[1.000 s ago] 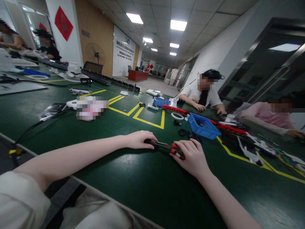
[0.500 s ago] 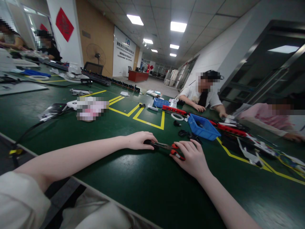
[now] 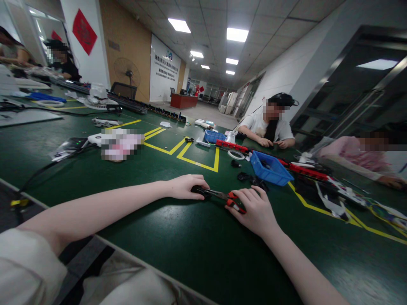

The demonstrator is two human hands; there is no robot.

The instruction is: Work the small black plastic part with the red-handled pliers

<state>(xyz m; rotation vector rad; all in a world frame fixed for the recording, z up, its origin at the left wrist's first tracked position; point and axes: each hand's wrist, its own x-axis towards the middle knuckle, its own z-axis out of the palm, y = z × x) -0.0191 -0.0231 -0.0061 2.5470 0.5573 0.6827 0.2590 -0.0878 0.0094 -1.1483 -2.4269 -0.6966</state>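
My left hand (image 3: 188, 186) is closed around a small black part (image 3: 203, 191), held low over the green table (image 3: 178, 237); its exact kind I cannot make out. In my right hand (image 3: 256, 207) are pliers (image 3: 234, 202) with red and black handles, the fingers wrapped round the grips. The metal jaws point left and meet the black part at its right end. Whether the jaws bite on it is too small to tell. Both forearms rest across the near side of the table.
Beyond my right hand stands a blue bin (image 3: 270, 167), with black pieces (image 3: 251, 178) and a white ring (image 3: 235, 155) beside it. A red strip (image 3: 305, 171) runs past the bin. Leftward lie a phone-like pink item (image 3: 119, 146) and a black cable (image 3: 41, 169). Co-workers (image 3: 276, 123) sit opposite.
My hands, the black part and the pliers stay almost in place. Across the table, the co-worker in white has drawn one hand back from the white item toward their body.
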